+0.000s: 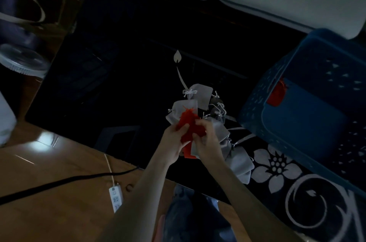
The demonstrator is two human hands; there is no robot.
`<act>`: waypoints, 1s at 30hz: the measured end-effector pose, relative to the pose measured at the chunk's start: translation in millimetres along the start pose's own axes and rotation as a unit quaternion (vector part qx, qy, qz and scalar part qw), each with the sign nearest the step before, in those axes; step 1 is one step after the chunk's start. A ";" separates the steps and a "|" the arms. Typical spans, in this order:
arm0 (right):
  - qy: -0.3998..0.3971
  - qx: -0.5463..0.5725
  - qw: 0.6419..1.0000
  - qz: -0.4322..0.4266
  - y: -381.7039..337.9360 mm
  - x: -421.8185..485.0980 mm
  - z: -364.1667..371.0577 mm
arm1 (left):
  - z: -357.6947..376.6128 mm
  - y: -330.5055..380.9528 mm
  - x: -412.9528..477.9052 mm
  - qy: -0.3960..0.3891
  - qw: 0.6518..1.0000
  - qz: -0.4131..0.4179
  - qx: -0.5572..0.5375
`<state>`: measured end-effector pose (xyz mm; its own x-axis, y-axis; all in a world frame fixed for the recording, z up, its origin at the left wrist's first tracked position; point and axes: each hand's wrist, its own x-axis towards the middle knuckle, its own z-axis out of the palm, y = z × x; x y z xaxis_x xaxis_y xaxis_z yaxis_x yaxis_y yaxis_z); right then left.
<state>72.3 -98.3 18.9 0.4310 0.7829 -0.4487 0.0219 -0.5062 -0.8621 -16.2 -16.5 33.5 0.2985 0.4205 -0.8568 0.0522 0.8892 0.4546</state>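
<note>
I have the red drawstring pouch [189,125] between both hands, lifted just above the pile of grey pouches [200,93] on the dark table [111,75]. My left hand [174,143] grips its left side, the thumb pressed onto the red cloth and the other fingers curled in behind it. My right hand [206,141] pinches the right side, fingertips tucked into the fabric near the middle. The pouch stands roughly upright between my two thumbs. Its gathered, frayed-looking mouth pokes out above my fingers, pointing away from me, and its lower end hangs down between my palms. In this dim light I cannot tell whether its cords are pulled tight.

The grey pouches lie directly beneath and beyond my hands, some trailing towards me on the right. To the right, well apart from my fingers, a blue plastic basket [254,103] holds another red pouch [277,95] against its left wall.
</note>
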 end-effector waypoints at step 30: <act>0.093 0.134 0.985 -0.053 -106.4 -32.8 -55.7 | 26.6 34.9 -14.2 0.156 0.966 0.152 0.141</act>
<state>106.0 -90.2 138.5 0.5974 0.7340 -0.3230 -0.1527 -0.2914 -0.9443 6.8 3.8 68.0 0.0415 0.7272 -0.6852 0.2775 0.6504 0.7070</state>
